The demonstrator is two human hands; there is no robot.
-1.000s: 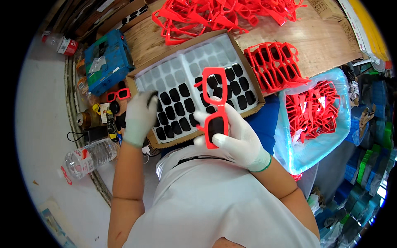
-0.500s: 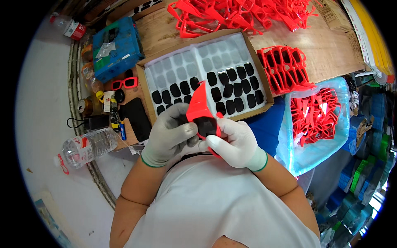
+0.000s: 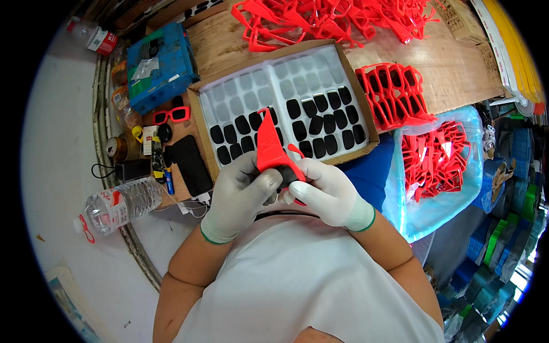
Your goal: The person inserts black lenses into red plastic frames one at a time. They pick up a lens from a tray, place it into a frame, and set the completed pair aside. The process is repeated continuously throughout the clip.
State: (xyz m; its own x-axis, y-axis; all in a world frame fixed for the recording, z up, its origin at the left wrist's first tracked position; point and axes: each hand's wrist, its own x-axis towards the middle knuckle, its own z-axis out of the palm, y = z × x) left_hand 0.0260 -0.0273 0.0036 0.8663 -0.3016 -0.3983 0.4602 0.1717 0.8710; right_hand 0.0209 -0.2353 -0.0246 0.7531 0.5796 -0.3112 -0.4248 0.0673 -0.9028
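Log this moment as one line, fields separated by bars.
left hand: gripping red glasses frame | right hand: gripping same frame, dark lens at fingertips | tray of dark lenses: behind hands, partly filled

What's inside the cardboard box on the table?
The cardboard box holds a clear tray of dark lenses. The red frame and hands cover its near edge.

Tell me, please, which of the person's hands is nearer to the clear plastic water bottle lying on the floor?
Left. The left hand grips the red glasses frame just right of the water bottle; the right hand sits farther right, beyond the left.
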